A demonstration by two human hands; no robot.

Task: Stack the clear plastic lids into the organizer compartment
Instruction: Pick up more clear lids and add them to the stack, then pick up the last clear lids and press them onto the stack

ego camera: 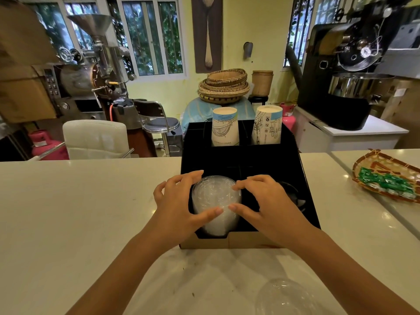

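We see both hands cupped around a stack of clear lids (216, 204) that stands in the near-left compartment of the black organizer (304, 201). The left hand (179, 205) spreads its fingers wide, thumb pressed on the stack at about 6 o'clock and fingertips curled over its rim near 10 o'clock. The right hand (266, 203) mirrors it, thumb at 5 o'clock, fingertips touching near 2 o'clock. So the stack sits between the two hands, gripped from both sides. We cannot count the lids in it; they blur together. One more clear domed lid (284, 296) lies on the counter (79, 212) at 6 o'clock. Two paper cup stacks (225, 128) stand at 12 o'clock.
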